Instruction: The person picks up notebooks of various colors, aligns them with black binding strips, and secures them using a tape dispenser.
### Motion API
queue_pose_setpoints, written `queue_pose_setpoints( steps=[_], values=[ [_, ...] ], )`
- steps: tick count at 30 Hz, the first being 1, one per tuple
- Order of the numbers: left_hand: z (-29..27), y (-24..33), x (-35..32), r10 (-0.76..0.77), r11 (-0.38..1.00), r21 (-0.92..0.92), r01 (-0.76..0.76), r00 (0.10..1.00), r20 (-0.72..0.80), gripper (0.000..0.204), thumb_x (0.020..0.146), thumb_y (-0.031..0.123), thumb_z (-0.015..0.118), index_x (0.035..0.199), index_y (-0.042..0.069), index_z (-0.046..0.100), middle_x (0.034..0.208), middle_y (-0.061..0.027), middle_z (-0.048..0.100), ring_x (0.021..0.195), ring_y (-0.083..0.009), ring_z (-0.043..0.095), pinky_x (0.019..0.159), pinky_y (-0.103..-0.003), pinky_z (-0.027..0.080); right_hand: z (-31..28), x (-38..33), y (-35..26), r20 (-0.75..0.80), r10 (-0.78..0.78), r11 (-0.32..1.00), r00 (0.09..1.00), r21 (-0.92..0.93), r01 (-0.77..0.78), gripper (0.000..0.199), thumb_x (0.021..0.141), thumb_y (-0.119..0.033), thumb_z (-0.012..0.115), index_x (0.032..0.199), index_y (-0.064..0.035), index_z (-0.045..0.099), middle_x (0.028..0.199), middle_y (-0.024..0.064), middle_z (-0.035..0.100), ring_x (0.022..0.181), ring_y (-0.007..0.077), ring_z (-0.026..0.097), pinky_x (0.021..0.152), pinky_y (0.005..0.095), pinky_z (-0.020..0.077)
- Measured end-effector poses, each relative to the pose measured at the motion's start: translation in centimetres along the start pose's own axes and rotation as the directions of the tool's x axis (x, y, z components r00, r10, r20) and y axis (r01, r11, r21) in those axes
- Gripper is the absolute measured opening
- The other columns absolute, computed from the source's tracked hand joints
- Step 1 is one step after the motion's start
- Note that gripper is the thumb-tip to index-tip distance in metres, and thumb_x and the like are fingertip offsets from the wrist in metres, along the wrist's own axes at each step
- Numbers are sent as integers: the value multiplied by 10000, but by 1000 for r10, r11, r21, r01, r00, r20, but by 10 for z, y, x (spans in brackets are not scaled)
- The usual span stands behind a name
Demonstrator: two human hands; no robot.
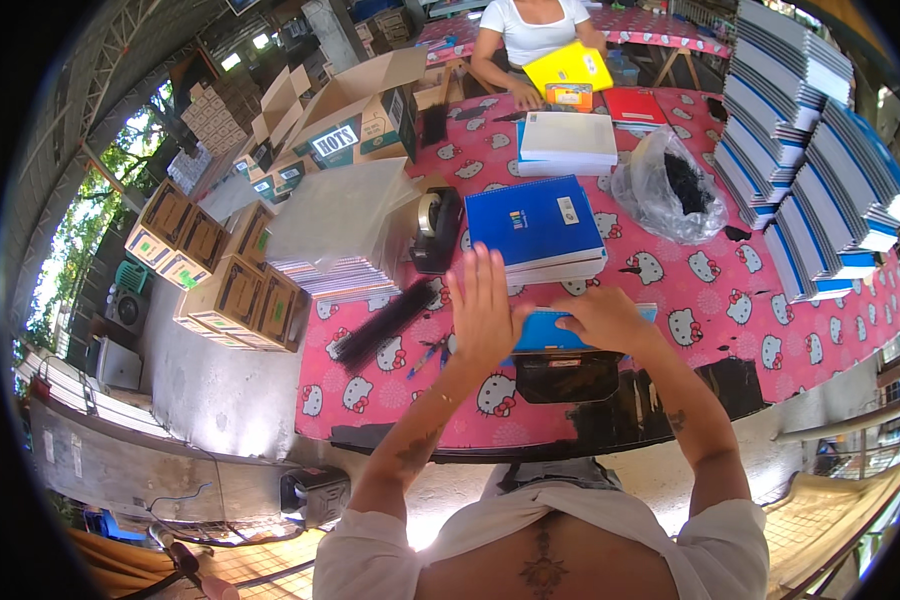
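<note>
A blue notebook (545, 331) stands tilted in front of me at the table's near side, just behind a black box-like object (568, 378). My right hand (608, 322) rests on its right part with the fingers bent over it. Beside its left end, my left hand (485, 312) is raised with fingers stretched out and holds nothing. Beyond my hands lies a stack of blue-covered notebooks (532, 222). A black tape dispenser (435, 232) sits to its left. Thin black strips (388, 325) lie in a bundle left of my left hand, near some pens (427, 357).
A pile of clear sheets (342, 215) lies at the left, by open cartons (355, 125) and stacked brown boxes (245, 290). Tall notebook stacks (800, 150) line the right. A clear plastic bag (670, 190) holds black bits. Across the table, a person (538, 35) handles a yellow notebook (575, 68).
</note>
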State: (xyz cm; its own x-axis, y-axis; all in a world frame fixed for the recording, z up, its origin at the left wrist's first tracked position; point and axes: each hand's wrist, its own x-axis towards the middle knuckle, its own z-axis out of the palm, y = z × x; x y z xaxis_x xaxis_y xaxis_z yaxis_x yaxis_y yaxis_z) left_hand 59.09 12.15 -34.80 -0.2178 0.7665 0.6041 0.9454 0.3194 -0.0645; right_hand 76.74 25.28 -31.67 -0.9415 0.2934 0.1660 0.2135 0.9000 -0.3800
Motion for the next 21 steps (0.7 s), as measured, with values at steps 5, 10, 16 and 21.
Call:
queue_pose_setpoints(
  steps=[5, 10, 16, 21],
  values=[
    [6, 47, -71, -5, 991, -119, 67, 890, 456, 820, 945, 498, 537, 1494, -72, 322, 1575, -279, 290, 1488, -424, 230, 1168, -642, 155, -1, -6, 11, -51, -8, 1000, 999, -2, 8, 195, 899, -278, 659, 1042, -150, 700, 781, 166, 690, 780, 376, 691, 700, 506, 543],
    [10, 27, -29, 47, 998, 32, -51, 993, 110, 854, 913, 542, 566, 1484, -54, 347, 1563, -290, 299, 1489, -443, 216, 1171, -641, 151, -1, -7, 6, -44, 23, 1000, 999, -1, -23, 214, 891, -284, 667, 1042, -138, 706, 769, 166, 692, 777, 365, 698, 704, 499, 547],
    [11, 31, -34, 66, 996, -81, -49, 973, 221, 879, 911, 535, 567, 1479, -91, 324, 1558, -322, 278, 1485, -460, 210, 1161, -656, 147, -2, -7, 4, -20, -34, 999, 999, -16, 34, 228, 888, -294, 670, 1043, -131, 710, 793, 164, 699, 771, 366, 698, 699, 503, 545],
    [7, 65, -68, 115, 989, -139, -56, 877, 466, 747, 970, 449, 529, 1479, -72, 363, 1570, -279, 303, 1472, -450, 256, 1162, -657, 143, 8, -17, 15, -100, -64, 997, 993, -53, 59, 374, 868, -290, 688, 1188, -104, 635, 751, 162, 682, 740, 355, 700, 660, 489, 537]
  ],
)
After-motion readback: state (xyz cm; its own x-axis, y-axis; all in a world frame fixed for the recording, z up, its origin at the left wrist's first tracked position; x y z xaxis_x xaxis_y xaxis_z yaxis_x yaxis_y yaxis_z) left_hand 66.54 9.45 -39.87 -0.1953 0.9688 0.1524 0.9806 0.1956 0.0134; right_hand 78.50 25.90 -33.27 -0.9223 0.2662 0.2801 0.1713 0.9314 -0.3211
